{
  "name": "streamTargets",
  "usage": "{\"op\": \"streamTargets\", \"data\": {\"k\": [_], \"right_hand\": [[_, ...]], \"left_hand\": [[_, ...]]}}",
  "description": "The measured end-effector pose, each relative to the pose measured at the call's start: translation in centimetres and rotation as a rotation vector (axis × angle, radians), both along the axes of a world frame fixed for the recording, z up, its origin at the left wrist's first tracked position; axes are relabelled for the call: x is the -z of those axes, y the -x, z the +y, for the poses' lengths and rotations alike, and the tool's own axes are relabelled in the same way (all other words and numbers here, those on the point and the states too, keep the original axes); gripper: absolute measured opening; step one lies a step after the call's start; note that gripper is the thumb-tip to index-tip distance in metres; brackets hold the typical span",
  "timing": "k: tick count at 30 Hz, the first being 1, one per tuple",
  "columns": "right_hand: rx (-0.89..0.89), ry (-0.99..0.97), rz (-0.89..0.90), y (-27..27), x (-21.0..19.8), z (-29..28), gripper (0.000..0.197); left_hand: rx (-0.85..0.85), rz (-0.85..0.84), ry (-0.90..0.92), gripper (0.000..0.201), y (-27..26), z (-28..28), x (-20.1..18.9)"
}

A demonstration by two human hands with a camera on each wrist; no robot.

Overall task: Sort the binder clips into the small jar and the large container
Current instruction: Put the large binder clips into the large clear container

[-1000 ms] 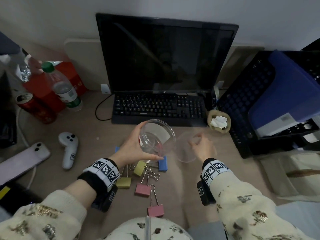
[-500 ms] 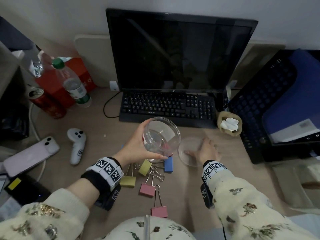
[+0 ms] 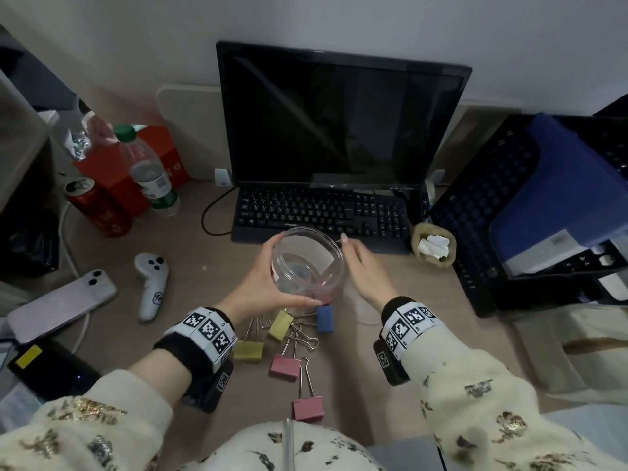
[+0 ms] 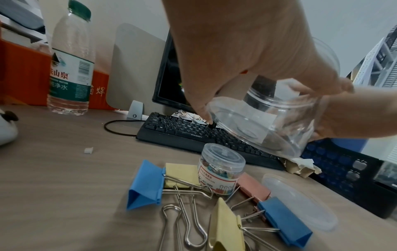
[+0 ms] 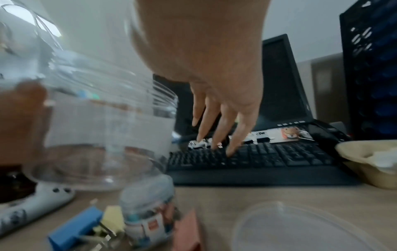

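Nearest to us, a pink clip point(image 3: 308, 407) lies at the desk point(image 3: 424, 300) edge, its wire handles pointing away from us, long axis roughly near-to-far. A second pink clip point(image 3: 285, 367) sits just beyond it, handles also running away and slightly right. Left of that is a yellow clip point(image 3: 248, 350), handles pointing away; another yellow clip point(image 3: 280, 324) and a blue clip point(image 3: 324, 318) lie farther in, partly under the raised container. The left wrist view shows a second blue clip point(image 4: 145, 185) on the far left of the pile.

None of the big clips is in anything yet, so we judge sorting of these has not started; all remain loose on the desk.

The small jar point(image 4: 221, 168) stands upright among the clips, lid on, with small coloured clips already inside. We cannot tell if more small ones are loose. It would need opening for any further small clips.

Our left hand point(image 3: 265, 283) is wrapped round the large container point(image 3: 307, 263), held above the pile, empty, mouth tilted up and toward us, its axis leaning from the desk back toward us. Its lid point(image 4: 298, 202) lies flat on the desk to the right, just beside the clips.

Our right hand point(image 3: 365, 270) is next to the container's right side, fingers straight and spread, holding nothing; we cannot tell if it touches the wall.

Behind: keyboard point(image 3: 323, 212).
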State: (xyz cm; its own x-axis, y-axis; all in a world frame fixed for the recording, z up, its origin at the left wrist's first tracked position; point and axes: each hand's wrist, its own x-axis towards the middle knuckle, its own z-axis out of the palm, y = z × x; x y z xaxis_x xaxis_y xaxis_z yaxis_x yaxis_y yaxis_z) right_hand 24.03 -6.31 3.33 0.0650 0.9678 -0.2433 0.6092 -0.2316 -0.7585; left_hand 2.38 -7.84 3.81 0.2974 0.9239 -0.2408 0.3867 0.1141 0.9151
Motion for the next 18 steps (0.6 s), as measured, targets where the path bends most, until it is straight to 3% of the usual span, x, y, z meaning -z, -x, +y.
{"op": "streamTargets", "data": {"k": [5,9,12,14,18], "right_hand": [[-0.002,0.167,0.375,3.0,-1.8,-1.4,0.075],[-0.015,0.066,0.345,3.4,-1.2,-2.2,0.059],[-0.029,-0.054,0.283,3.7,-1.7,-2.8,0.046],[-0.031,-0.1,0.261,3.9,-1.7,-3.0,0.047],[-0.019,-0.062,0.288,4.6,-2.2,-3.6,0.05]], "left_hand": [[0.018,-0.057,-0.033,0.129,0.6,-0.9,-0.4],[0.065,-0.088,-0.052,0.12,1.3,-1.5,-0.8],[-0.018,-0.108,0.082,0.107,1.0,-1.6,-1.8],[-0.076,-0.094,0.183,0.097,1.1,-1.5,-2.1],[-0.034,-0.074,0.301,0.096,2.3,-1.4,-1.0]]}}
